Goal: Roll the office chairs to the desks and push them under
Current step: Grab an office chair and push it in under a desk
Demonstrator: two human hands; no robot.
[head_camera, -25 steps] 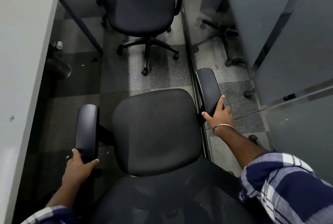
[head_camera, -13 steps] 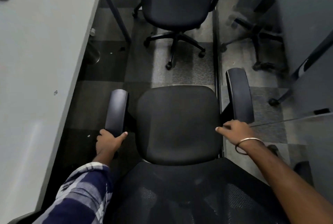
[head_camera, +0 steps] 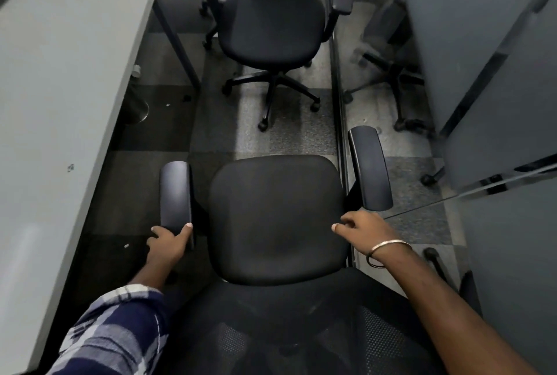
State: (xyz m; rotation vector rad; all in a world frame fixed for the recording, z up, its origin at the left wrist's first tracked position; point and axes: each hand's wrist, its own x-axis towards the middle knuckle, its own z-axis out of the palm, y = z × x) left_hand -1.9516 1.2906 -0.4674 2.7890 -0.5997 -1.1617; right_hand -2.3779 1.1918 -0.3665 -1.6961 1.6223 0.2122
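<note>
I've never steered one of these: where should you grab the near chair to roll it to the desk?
Take both armrests at their near ends, from behind the backrest. The left hand already grips the left armrest; they flank the seat evenly, so pushes steer it straight.

Glass partition, checkered carpet

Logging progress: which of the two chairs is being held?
The near chair: the left hand grips its left armrest. The far chair ahead stands untouched.
</note>
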